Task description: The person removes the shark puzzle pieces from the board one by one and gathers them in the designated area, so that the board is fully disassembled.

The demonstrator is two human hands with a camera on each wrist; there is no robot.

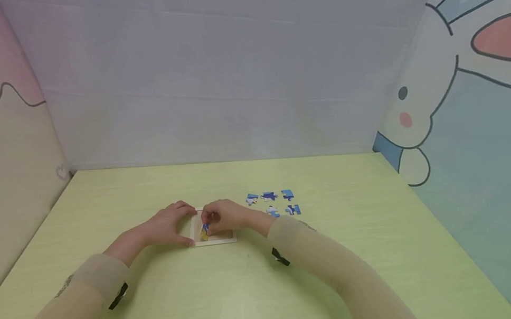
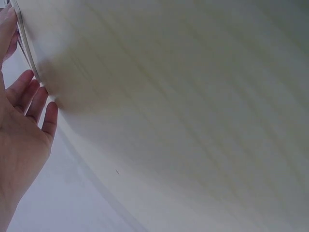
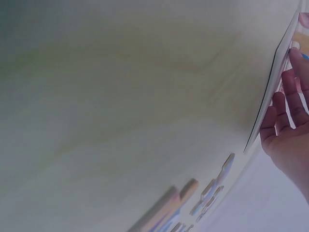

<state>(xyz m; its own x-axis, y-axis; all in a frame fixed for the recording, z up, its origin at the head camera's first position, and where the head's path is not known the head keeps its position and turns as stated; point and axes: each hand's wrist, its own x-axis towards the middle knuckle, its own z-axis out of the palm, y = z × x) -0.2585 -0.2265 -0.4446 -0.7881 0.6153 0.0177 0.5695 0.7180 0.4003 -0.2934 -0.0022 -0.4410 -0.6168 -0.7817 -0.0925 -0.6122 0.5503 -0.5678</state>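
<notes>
A shallow light-wood puzzle tray [image 1: 215, 242] lies on the table. My left hand [image 1: 168, 226] spans its left side, the thumb at the near corner and the fingertips by the far corner. In the left wrist view the fingers [image 2: 36, 104] are only loosely bent along the tray's edge. Over the tray's left part, my right hand [image 1: 225, 215] pinches a blue and yellow jigsaw piece [image 1: 204, 233] between thumb and fingers, standing tilted. Its other fingers [image 3: 292, 99] reach over the tray's rim [image 3: 268, 96] in the right wrist view.
Several loose blue and white jigsaw pieces, such as a top-right piece [image 1: 287, 194] and a lower one [image 1: 292, 209], lie in two rows right of the tray. The pale yellow-green table [image 1: 206, 304] meets walls behind and at both sides.
</notes>
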